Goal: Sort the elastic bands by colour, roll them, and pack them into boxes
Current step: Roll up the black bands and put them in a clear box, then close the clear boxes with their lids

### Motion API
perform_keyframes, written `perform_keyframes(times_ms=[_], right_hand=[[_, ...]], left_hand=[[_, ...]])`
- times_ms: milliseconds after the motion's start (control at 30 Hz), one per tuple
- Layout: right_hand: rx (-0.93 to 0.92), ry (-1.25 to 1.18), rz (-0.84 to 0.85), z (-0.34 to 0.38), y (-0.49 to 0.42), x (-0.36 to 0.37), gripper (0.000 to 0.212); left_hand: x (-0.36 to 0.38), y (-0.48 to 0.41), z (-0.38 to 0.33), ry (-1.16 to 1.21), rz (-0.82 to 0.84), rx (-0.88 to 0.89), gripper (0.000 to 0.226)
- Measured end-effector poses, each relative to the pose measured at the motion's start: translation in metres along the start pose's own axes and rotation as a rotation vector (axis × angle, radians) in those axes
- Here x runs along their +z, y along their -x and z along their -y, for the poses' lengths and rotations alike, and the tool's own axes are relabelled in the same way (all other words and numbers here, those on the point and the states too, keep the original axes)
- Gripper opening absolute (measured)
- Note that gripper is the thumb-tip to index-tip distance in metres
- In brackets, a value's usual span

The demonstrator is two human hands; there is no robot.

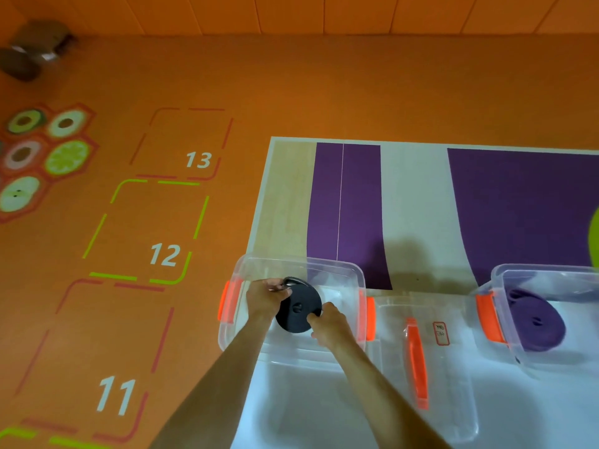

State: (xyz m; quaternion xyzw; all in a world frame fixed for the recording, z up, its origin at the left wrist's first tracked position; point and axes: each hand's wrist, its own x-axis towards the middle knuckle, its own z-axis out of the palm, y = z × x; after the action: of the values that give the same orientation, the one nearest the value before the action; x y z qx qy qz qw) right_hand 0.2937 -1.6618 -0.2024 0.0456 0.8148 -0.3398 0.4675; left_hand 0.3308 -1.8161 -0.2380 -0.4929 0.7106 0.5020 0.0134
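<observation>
Playroom: orange floor (pixel 324 85), numbered squares (pixel 146 228) 11, 12, 13.

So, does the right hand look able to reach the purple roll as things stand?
Probably not at once: the right hand grips the black roll; otherwise the purple roll lies in an open box.

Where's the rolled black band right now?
Head view, lower centre: the left hand and right hand hold the rolled black elastic band over the clear plastic box with orange latches at the white table's left end.

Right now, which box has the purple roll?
The right box, with the purple roll inside; the black roll is held at the left box.
</observation>
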Motion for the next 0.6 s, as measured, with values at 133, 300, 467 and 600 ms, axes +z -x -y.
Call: perform_keyframes(times_ms=[133,300,467,600], right_hand=[[-0.076,0.159,-0.042,0.0,0.004,-0.003,0.036],[-0.329,0.171,-0.231,-0.001,0.048,-0.019,0.038],[-0.578,0.133,-0.604,-0.046,0.1,-0.057,0.018],[-0.449,-0.099,-0.608,-0.103,0.116,-0.089,0.022]], left_hand=[[0.002,0.002,0.0,-0.112,-0.024,0.055,0.014],[-0.016,0.031,-0.014,-0.384,0.073,0.125,0.037],[-0.034,0.099,-0.026,-0.859,0.058,0.47,0.032],[-0.036,0.152,-0.023,-0.88,0.05,0.639,0.023]])
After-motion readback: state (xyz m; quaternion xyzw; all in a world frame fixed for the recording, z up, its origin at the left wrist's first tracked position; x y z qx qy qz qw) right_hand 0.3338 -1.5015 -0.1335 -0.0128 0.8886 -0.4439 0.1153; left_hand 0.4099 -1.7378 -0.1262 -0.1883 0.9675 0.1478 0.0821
